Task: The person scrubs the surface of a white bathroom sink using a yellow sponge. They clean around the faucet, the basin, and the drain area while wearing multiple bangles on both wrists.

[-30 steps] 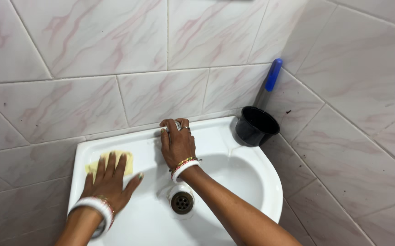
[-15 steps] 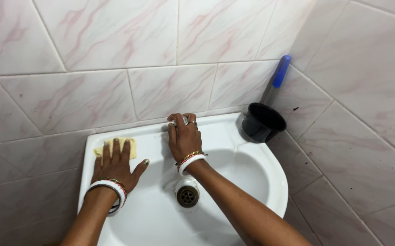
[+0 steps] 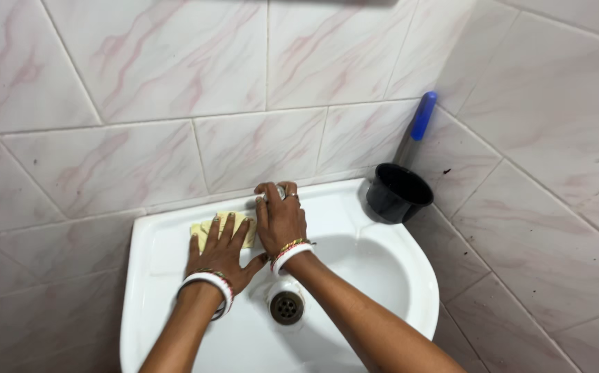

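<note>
The yellow cloth (image 3: 222, 228) lies flat on the back ledge of the white corner washbasin (image 3: 389, 228), now just left of the tap (image 3: 280, 191); half a second ago it sat near the ledge's left corner, so the wipe has travelled rightward along the ledge and most of that strip appears covered. The left hand (image 3: 222, 252) presses on the cloth with fingers spread wide and flat, gripping nothing. The right hand (image 3: 281, 220) is curled closed over the top of the tap, as it was before, its thumb side touching the left hand. Below them the drain (image 3: 286, 307) sits in the bowl. At the basin's right corner a black cup (image 3: 397, 193) holds a blue-handled brush (image 3: 420, 117) leaning against the pink-veined wall tiles (image 3: 140, 69).
</note>
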